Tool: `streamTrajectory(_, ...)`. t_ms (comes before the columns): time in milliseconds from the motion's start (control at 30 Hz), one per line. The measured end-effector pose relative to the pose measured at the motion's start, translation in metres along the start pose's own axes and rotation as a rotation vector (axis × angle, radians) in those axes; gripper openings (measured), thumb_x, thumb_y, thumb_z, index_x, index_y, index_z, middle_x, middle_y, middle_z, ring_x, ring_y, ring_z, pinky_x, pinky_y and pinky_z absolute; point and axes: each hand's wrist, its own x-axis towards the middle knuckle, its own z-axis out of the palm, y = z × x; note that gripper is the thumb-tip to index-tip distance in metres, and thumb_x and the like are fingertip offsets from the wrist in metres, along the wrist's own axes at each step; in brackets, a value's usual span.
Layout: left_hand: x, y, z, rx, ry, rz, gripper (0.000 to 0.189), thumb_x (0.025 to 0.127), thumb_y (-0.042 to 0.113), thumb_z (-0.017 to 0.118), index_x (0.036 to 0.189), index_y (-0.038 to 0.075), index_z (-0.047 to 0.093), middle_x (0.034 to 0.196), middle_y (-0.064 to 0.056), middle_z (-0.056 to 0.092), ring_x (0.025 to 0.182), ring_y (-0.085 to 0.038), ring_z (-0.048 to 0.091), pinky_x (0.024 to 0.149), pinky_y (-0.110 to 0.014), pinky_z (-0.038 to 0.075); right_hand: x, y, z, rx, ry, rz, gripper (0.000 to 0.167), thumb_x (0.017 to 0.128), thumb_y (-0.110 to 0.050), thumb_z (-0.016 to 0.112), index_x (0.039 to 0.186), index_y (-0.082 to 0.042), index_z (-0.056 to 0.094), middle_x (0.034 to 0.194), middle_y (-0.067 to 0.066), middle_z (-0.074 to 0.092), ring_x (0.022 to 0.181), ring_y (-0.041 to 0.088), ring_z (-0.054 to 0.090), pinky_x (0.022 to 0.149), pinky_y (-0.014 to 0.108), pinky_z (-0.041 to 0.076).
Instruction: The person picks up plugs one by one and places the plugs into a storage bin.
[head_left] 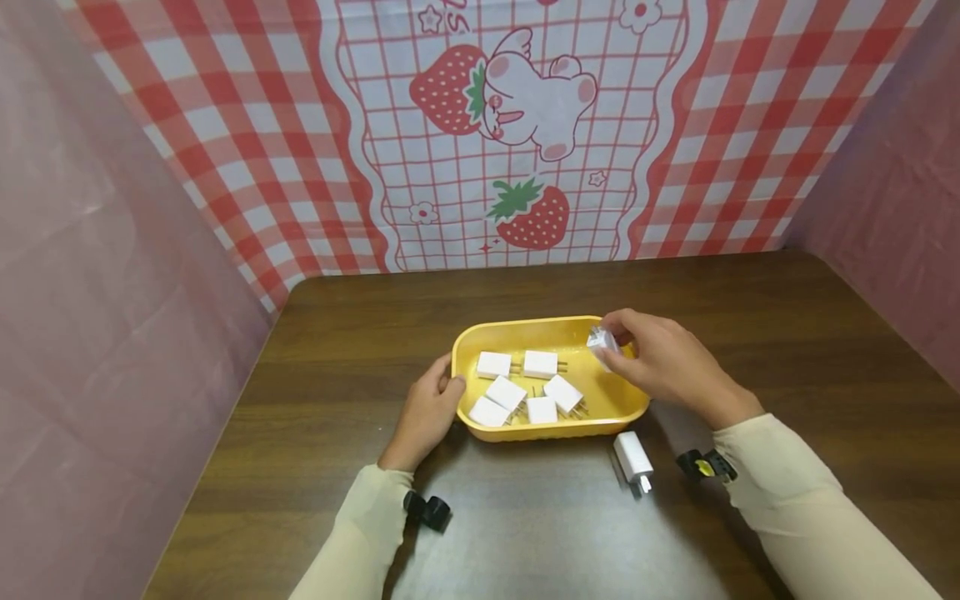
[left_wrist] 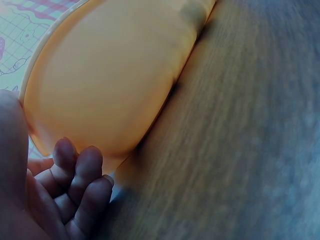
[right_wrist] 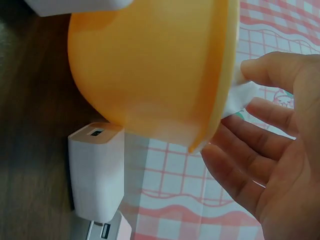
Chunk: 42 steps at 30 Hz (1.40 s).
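A yellow plastic tray (head_left: 551,429) stands on the table with several white plug chargers (head_left: 542,364) lying in its left and middle part. My left hand (head_left: 429,412) grips the tray's left end, thumb at the rim; in the left wrist view its fingers (left_wrist: 89,167) curl against the outer wall. Over the tray's right end, my right hand (head_left: 663,358) pinches a white plug charger (head_left: 602,343) with metal prongs, between thumb and fingers. From the right wrist view, the tray wall (right_wrist: 150,75) partly hides that charger (right_wrist: 240,97).
One white charger (head_left: 633,461) lies on the brown wooden table (head_left: 525,517), in front of the tray's right end. A white piece with a slot (right_wrist: 119,227) shows at the right wrist view's bottom edge. Behind the table hangs a red-checked strawberry cloth (head_left: 525,167); pink cloth (head_left: 112,333) hangs at the sides.
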Motion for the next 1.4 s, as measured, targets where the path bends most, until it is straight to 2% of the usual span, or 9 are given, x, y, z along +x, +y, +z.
streamTrajectory(233, 0.000, 0.001, 0.000, -0.002, -0.004, -0.006, 0.050, 0.096, 0.022, 0.053, 0.143, 0.008, 0.054, 0.073, -0.004, 0.062, 0.058, -0.016, 0.056, 0.053, -0.030, 0.046, 0.011, -0.004, 0.006, -0.043, 0.017, -0.019, 0.040, 0.090, -0.031, 0.075, 0.123, -0.010, 0.063, 0.110, 0.005, 0.067, 0.100, 0.026, 0.063, 0.086, 0.049, 0.053)
streamTrajectory(500, 0.000, 0.001, 0.000, 0.007, -0.005, -0.038, 0.049, 0.097, 0.023, 0.054, 0.144, 0.009, 0.053, 0.073, -0.004, 0.061, 0.058, -0.017, 0.055, 0.054, -0.031, 0.046, 0.016, -0.006, 0.010, -0.061, -0.024, -0.003, 0.044, 0.091, -0.030, 0.073, 0.127, -0.009, 0.062, 0.115, 0.009, 0.067, 0.103, 0.029, 0.062, 0.089, 0.052, 0.052)
streamTrajectory(667, 0.000, 0.002, 0.001, 0.002, -0.001, -0.029, 0.050, 0.097, 0.023, 0.054, 0.144, 0.009, 0.053, 0.072, -0.004, 0.061, 0.057, -0.017, 0.056, 0.054, -0.031, 0.047, 0.016, -0.005, 0.010, -0.068, -0.027, 0.007, 0.043, 0.093, -0.029, 0.071, 0.129, -0.008, 0.062, 0.120, 0.012, 0.067, 0.107, 0.030, 0.062, 0.091, 0.053, 0.050)
streamTrajectory(833, 0.000, 0.002, 0.001, 0.002, 0.004, -0.011, 0.050, 0.096, 0.022, 0.054, 0.144, 0.007, 0.054, 0.071, -0.004, 0.060, 0.056, -0.016, 0.054, 0.052, -0.030, 0.046, 0.012, -0.003, 0.011, -0.047, 0.019, -0.008, 0.039, 0.092, -0.024, 0.071, 0.127, -0.006, 0.064, 0.119, 0.012, 0.067, 0.107, 0.029, 0.062, 0.091, 0.053, 0.051)
streamTrajectory(1100, 0.000, 0.000, 0.001, 0.013, 0.008, -0.028, 0.049, 0.097, 0.023, 0.054, 0.144, 0.010, 0.054, 0.072, -0.004, 0.060, 0.057, -0.018, 0.055, 0.053, -0.031, 0.046, 0.002, 0.008, 0.006, -0.020, 0.131, -0.048, 0.028, 0.094, -0.020, 0.069, 0.118, -0.005, 0.068, 0.111, 0.010, 0.067, 0.093, 0.026, 0.062, 0.078, 0.048, 0.056)
streamTrajectory(1233, 0.000, 0.000, 0.001, 0.014, 0.007, -0.027, 0.049, 0.097, 0.022, 0.054, 0.144, 0.010, 0.054, 0.072, -0.004, 0.060, 0.057, -0.018, 0.055, 0.053, -0.032, 0.046, -0.003, 0.017, 0.001, -0.014, 0.161, -0.036, 0.027, 0.095, -0.022, 0.068, 0.116, -0.006, 0.069, 0.108, 0.009, 0.068, 0.089, 0.025, 0.062, 0.074, 0.046, 0.057)
streamTrajectory(1400, 0.000, 0.001, 0.001, 0.011, 0.005, -0.025, 0.049, 0.097, 0.022, 0.054, 0.144, 0.010, 0.054, 0.073, -0.004, 0.060, 0.058, -0.018, 0.054, 0.054, -0.032, 0.045, -0.007, 0.032, -0.004, -0.038, 0.194, -0.007, 0.024, 0.093, -0.021, 0.069, 0.113, -0.006, 0.070, 0.102, 0.007, 0.068, 0.089, 0.026, 0.062, 0.074, 0.048, 0.056)
